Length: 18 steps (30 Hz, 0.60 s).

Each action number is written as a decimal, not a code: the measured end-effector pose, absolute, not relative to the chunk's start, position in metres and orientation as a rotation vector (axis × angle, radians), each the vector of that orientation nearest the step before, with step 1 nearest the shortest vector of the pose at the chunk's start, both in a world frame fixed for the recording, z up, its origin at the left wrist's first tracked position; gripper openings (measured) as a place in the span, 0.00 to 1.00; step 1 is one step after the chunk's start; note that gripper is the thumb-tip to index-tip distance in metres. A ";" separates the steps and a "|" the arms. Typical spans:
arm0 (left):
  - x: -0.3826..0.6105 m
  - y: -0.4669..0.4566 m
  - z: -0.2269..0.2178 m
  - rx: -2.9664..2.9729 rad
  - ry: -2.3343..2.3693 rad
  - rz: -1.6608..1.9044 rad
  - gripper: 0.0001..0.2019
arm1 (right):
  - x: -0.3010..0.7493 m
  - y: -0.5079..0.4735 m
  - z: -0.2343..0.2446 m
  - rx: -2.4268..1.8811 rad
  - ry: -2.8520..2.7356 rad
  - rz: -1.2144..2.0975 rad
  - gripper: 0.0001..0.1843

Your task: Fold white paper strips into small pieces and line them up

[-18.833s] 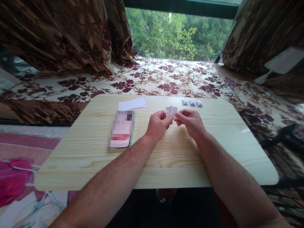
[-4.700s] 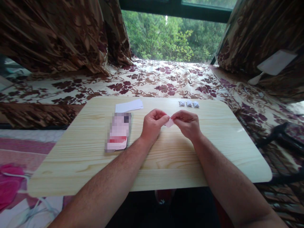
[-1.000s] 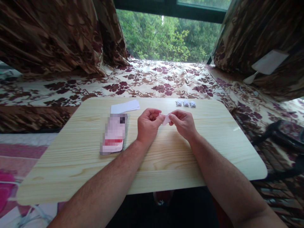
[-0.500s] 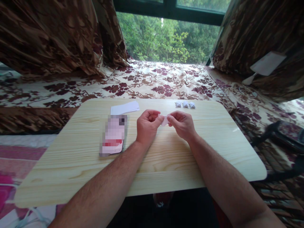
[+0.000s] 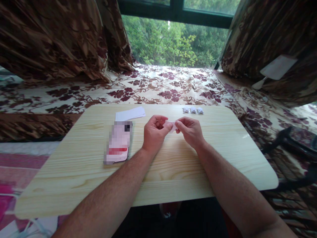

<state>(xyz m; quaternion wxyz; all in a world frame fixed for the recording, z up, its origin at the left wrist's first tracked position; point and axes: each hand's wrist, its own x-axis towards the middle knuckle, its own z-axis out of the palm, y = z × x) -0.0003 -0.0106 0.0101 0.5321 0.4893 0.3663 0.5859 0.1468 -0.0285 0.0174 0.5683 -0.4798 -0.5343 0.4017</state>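
A small piece of white paper point(image 5: 172, 127) is held just above the middle of the table, between my two hands. My left hand point(image 5: 155, 132) pinches its left side with thumb and fingers. On the right side, the thumb and forefinger of my right hand point(image 5: 190, 129) grip it too. Its folds are too small to make out. Beyond my right hand, three small folded white paper pieces point(image 5: 193, 110) with raised points sit in a row. Several white paper strips point(image 5: 130, 113) lie in a stack to the far left of my left hand.
The pale wooden table point(image 5: 81, 185) has rounded corners. A phone point(image 5: 119, 142), partly pixelated, lies on it left of my left forearm. Behind stands a ledge with floral cloth point(image 5: 168, 82). A white lamp-like object point(image 5: 278, 67) is at the right, by the curtain.
The paper piece has tilted slightly between my fingers, and my left hand has shifted a little to the right. Both hands keep their hold. The rest stays in place.
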 end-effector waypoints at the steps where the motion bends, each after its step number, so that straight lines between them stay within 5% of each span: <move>1: 0.000 -0.011 0.010 1.168 0.872 1.393 0.17 | 0.147 -0.028 0.018 -1.122 -1.250 0.950 0.16; 18: -0.001 -0.010 0.008 1.144 0.849 1.387 0.19 | 0.148 -0.029 0.017 -1.104 -1.275 0.946 0.16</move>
